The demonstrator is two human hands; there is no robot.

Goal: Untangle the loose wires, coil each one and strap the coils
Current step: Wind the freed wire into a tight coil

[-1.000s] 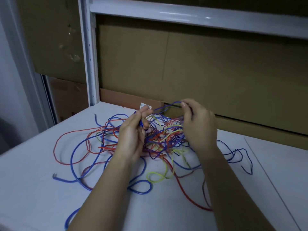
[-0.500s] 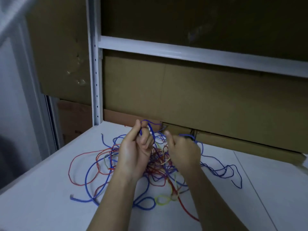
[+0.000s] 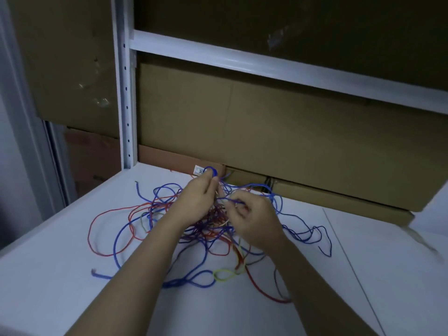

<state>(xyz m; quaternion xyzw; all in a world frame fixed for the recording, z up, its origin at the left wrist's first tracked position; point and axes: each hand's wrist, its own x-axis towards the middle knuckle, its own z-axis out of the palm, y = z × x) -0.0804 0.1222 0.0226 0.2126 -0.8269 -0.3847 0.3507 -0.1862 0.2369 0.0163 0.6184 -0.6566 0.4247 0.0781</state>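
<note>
A tangle of blue, red and yellow wires [image 3: 208, 229] lies spread on the white table [image 3: 60, 282]. My left hand [image 3: 196, 200] is raised over the back of the heap and pinches a small loop of the blue wire [image 3: 211, 171] at its fingertips. My right hand [image 3: 254, 221] sits just right of it, fingers curled, pinching a strand of the blue wire that runs toward the left hand. A red wire [image 3: 97, 229] loops out to the left, a yellow loop [image 3: 224, 275] lies at the front, and blue loops [image 3: 312, 232] trail off to the right.
Brown cardboard boxes [image 3: 291, 141] stand against the back of the table under a white shelf beam [image 3: 266, 66]. A white perforated upright [image 3: 126, 93] rises at the back left. A small white label [image 3: 199, 170] is stuck on the carton behind the hands.
The view has tilted up. My right hand has dropped from shoulder height of the left hand to lower and closer to me, drawing the blue strand along; my left hand stays raised with its loop.
</note>
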